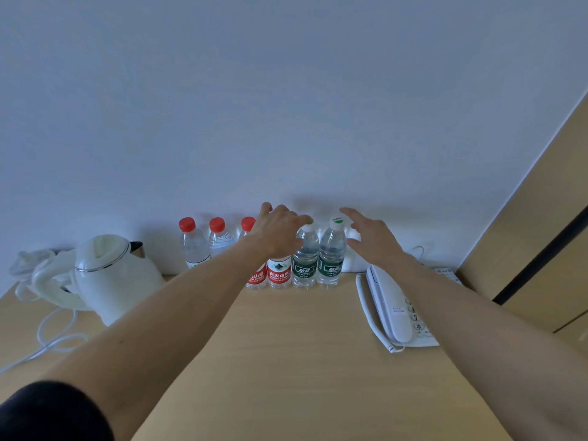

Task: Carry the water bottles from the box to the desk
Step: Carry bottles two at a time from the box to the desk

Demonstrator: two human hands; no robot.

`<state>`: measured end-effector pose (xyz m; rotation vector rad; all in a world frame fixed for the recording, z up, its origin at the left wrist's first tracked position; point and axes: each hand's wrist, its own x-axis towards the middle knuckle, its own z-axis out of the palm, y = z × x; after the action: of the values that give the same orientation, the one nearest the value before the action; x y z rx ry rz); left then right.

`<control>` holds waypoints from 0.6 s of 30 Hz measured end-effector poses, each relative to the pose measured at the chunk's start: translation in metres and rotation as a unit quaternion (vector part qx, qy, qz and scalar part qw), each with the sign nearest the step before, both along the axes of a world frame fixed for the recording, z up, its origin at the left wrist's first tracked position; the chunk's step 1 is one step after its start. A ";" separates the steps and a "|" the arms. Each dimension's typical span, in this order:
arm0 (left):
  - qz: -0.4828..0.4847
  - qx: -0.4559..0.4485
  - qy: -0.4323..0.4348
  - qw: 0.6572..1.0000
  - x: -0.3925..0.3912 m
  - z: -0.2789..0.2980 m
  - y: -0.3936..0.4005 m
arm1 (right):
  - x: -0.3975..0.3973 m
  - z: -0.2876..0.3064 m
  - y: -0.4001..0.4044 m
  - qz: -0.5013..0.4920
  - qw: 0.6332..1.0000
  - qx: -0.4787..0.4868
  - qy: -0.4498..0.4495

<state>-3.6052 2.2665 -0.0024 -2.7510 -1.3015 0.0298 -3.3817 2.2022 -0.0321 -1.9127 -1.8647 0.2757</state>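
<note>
Several water bottles stand upright in a row on the wooden desk [302, 345] against the white wall. Three at the left have red caps [186, 225]. A fourth bottle with a red label [279, 275] has its top hidden behind my left hand [280, 232]. That hand hovers over it with fingers spread, its thumb by the cap of the left green-label bottle [305, 265]. The right green-label bottle [332, 259] stands beside it. My right hand [370, 237] is open just to its right, apart from it. The box is out of view.
A white electric kettle [108, 275] with its cord stands at the desk's left. A white telephone [389, 310] lies at the right, partly under my right forearm. A wooden wardrobe panel [541, 218] rises at the far right.
</note>
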 end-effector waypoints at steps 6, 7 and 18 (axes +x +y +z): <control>0.009 0.018 -0.023 1.000 0.011 -0.003 0.005 | -0.010 0.002 0.019 -0.023 0.999 0.003 0.031; 0.014 0.017 -0.032 0.999 0.013 -0.004 0.006 | -0.012 0.001 0.021 -0.027 0.999 0.002 0.032; 0.093 0.026 -0.091 0.991 0.035 -0.003 0.013 | -0.012 0.001 0.030 -0.051 0.998 -0.011 0.037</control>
<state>-3.5701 2.2796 -0.0053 -2.6310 -1.5759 -0.2435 -3.3942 2.2326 -0.0312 -1.9761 -1.7173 0.3312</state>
